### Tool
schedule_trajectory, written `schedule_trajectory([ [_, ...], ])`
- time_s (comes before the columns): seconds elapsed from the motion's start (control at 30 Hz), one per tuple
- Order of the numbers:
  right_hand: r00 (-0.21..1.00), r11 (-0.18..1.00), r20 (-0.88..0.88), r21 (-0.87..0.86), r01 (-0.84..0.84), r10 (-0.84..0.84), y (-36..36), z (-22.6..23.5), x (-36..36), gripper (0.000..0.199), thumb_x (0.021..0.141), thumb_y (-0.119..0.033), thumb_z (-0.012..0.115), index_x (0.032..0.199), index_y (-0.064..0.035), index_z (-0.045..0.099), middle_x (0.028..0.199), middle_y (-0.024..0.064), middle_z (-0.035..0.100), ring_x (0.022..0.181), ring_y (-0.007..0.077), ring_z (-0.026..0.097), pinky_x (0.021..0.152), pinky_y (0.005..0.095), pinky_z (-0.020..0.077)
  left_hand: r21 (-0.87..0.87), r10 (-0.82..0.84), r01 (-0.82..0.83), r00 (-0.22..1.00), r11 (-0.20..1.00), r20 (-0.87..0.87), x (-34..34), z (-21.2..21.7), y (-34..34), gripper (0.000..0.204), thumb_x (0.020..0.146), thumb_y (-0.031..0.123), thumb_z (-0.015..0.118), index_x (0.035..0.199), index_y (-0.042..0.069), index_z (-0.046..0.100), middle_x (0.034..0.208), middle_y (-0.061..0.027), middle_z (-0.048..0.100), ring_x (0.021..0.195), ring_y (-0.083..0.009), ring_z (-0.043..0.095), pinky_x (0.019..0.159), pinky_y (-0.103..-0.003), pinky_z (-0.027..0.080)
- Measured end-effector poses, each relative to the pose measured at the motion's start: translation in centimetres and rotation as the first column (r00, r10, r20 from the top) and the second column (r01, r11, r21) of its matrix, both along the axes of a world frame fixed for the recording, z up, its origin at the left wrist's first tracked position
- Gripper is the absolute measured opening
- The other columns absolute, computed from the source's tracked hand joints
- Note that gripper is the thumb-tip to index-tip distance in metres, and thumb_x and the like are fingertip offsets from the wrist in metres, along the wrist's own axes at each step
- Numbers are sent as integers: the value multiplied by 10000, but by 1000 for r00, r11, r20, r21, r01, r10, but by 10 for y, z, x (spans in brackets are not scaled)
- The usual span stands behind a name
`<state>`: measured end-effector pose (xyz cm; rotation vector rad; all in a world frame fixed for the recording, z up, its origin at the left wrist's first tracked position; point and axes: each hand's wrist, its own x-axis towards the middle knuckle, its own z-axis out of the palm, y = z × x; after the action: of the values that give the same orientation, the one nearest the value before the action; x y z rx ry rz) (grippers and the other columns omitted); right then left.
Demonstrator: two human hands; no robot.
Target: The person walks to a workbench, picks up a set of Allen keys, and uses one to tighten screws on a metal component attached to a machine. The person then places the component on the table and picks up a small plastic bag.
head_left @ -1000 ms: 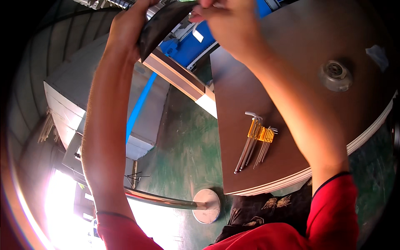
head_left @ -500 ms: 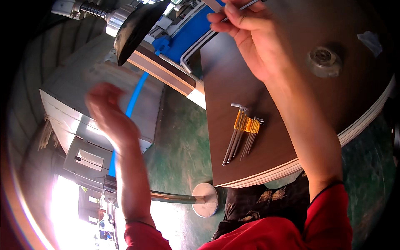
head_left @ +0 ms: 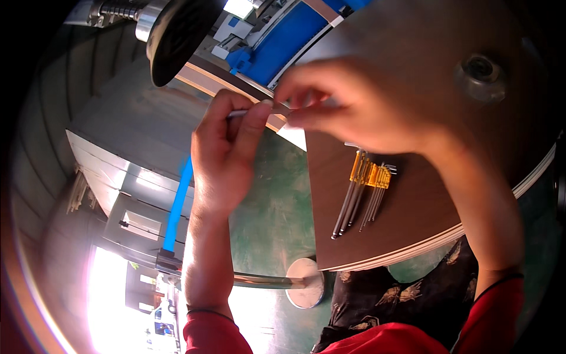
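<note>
Item in hand: thin metal rod, pinched at both ends by your left hand and right hand, above the worktop edge. Hex key set lies unused on it; work apparently under way.

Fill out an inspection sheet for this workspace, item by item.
Surface: round brown table, layered edge, mostly bare.
Job's things: thin metal rod, held between both hands above the table's edge.
Clutter: set of hex keys in orange holders lying flat on the table; round metal fitting near its far side.
Grippers: left hand pinches the rod with its fingers; right hand, blurred, grips the other end.
Cables: nothing seen.
Surroundings: green floor, blue machine, dark round disc on a threaded shaft, chrome stand below.
</note>
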<state>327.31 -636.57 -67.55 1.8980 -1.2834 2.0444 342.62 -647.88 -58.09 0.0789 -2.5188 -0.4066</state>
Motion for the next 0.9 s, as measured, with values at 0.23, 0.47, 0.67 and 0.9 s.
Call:
schedule_trajectory([
  [0.23,875,926,360,-310,-215,324,-53,37,16,241,985,-201,529,906,-10,654,756,123,642,713,201,619,645,356,469,-371,-71,-26,967,928,-246,20,72,1,344,998,234,549,1236,-8,495,1009,-72,535,755,-110,527,717,-292,493],
  [0.47,616,877,658,-467,-117,433,-127,90,12,244,1023,-207,486,878,-45,597,641,-12,431,580,88,395,529,287,338,192,60,-14,970,981,-235,-38,158,-39,581,1038,404,416,1510,86,302,1416,-107,485,1265,-218,507,1071,-339,368],
  [0.67,250,661,612,-676,-327,750,-117,101,49,124,925,-50,456,818,-92,500,613,-34,374,514,77,307,483,271,277,613,128,15,973,790,-190,-79,148,15,544,921,511,542,1179,36,604,966,-119,669,779,-217,647,688,-338,541],
  [0.9,155,580,558,-782,-229,815,-142,121,70,113,890,-19,430,811,-81,481,603,-30,350,506,66,303,459,266,262,582,-378,189,899,791,221,-69,175,-41,540,985,513,417,1273,100,615,1178,-52,671,1071,-180,632,910,-319,495],
])
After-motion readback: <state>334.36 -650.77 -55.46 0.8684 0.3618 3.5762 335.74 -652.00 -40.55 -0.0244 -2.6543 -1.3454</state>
